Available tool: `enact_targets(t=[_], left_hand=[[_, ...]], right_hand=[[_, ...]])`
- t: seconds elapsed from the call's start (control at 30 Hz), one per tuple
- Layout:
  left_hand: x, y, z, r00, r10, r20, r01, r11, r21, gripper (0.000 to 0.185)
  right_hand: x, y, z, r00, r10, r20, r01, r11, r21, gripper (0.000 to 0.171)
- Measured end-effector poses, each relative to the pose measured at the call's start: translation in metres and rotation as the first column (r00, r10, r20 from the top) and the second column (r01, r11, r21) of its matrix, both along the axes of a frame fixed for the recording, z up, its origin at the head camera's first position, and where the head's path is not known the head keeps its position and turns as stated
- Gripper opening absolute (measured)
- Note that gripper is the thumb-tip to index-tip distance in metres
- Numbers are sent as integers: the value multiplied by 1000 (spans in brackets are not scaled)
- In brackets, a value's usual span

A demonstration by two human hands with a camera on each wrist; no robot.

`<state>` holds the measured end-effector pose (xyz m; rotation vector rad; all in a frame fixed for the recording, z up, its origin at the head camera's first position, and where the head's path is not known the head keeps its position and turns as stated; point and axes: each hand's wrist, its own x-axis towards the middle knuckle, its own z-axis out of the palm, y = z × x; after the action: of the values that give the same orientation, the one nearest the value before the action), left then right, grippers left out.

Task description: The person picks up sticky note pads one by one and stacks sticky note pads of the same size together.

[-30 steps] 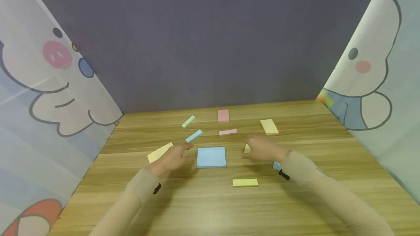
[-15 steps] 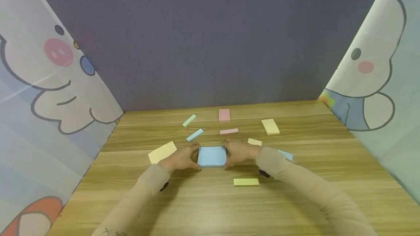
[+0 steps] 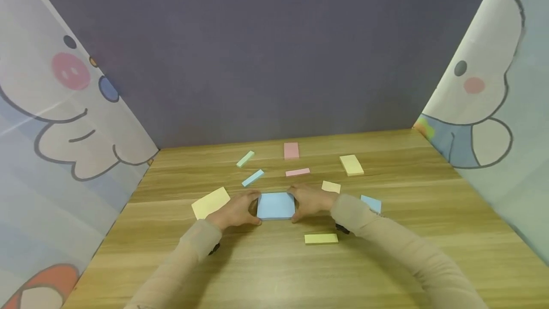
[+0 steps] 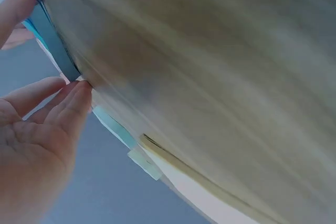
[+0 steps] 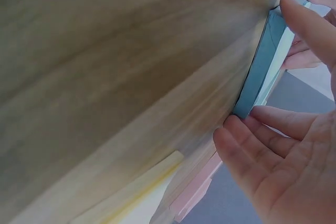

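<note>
A square blue sticky note pad (image 3: 276, 205) lies flat on the wooden table between both hands. My left hand (image 3: 238, 209) pinches its left side, thumb at the near corner and fingers at the far one. On the opposite side, my right hand (image 3: 311, 200) holds the pad the same way. Up close in the left wrist view, the fingertips meet the edge of the blue pad (image 4: 55, 45) at table level. The right wrist view also shows thumb and fingers at the ends of the pad's thick side (image 5: 257, 72).
Around the blue pad lie yellow pads (image 3: 211, 202) (image 3: 351, 165), a narrow yellow pad (image 3: 321, 239), a cream pad (image 3: 331, 186), a small blue pad (image 3: 371, 203), pink pads (image 3: 291, 150) (image 3: 298, 172), a narrow blue pad (image 3: 252, 178) and a green one (image 3: 245, 159). A dark panel (image 3: 266, 51) stands behind.
Both hands have come inward from either side and taken hold of the blue pad. The cream pad and small blue pad on the right have come into fuller view. The pads stay in place.
</note>
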<state>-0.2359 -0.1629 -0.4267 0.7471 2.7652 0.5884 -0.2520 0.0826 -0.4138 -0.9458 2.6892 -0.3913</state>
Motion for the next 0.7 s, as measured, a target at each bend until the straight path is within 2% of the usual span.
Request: enact_targets(t=[0.2, 0.5, 0.7], left_hand=[[1, 1, 2, 1000, 22, 17, -22, 1000, -5, 80], [-4, 7, 5, 1000, 20, 16, -20, 1000, -25, 81], [-2, 11, 4, 1000, 7, 30, -7, 1000, -18, 81]], right_hand=[[-2, -1, -3, 1000, 12, -17, -12, 1000, 12, 82], [-3, 5, -2, 1000, -10, -4, 10, 1000, -11, 79], [-3, 8, -2, 1000, -12, 11, 12, 1000, -12, 80]])
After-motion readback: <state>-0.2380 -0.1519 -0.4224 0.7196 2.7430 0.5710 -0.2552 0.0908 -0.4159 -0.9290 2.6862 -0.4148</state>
